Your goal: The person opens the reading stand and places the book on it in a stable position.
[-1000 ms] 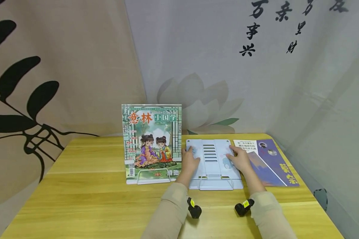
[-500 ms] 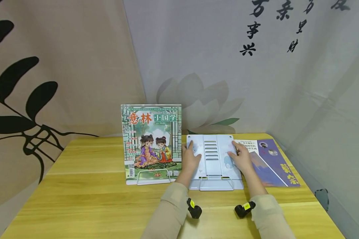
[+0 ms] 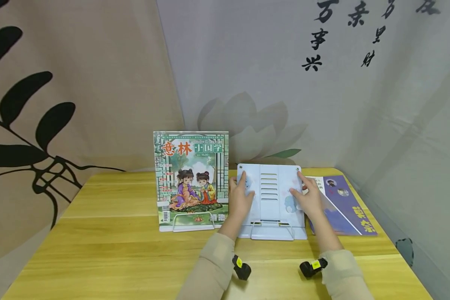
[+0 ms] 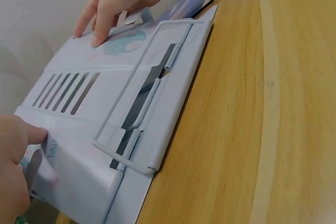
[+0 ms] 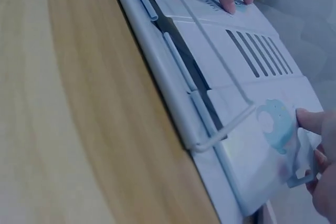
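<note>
A pale blue metal book stand (image 3: 268, 212) is on the table, its slotted back panel tilted up from the base. My left hand (image 3: 241, 202) grips the panel's left edge, thumb on the front face. On the opposite edge my right hand (image 3: 311, 202) holds the panel the same way, its thumb beside a blue cartoon print (image 5: 278, 124). A wire page holder (image 3: 272, 239) lies across the lower front. The right wrist view shows a small bracket (image 5: 302, 179) sticking out behind the panel by the right fingers. Most of the panel's rear is hidden.
Left of the stand, a green-covered magazine (image 3: 195, 183) leans upright on another stand with its own wire holder (image 3: 193, 230). A purple book (image 3: 346, 212) lies flat at the right, partly behind my right hand. A printed curtain (image 3: 247, 83) hangs behind the wooden table (image 3: 135, 258).
The panel's top edge has risen and the panel stands more upright. Both hands have gone up slightly with it, and the right has shifted a little to the right.
</note>
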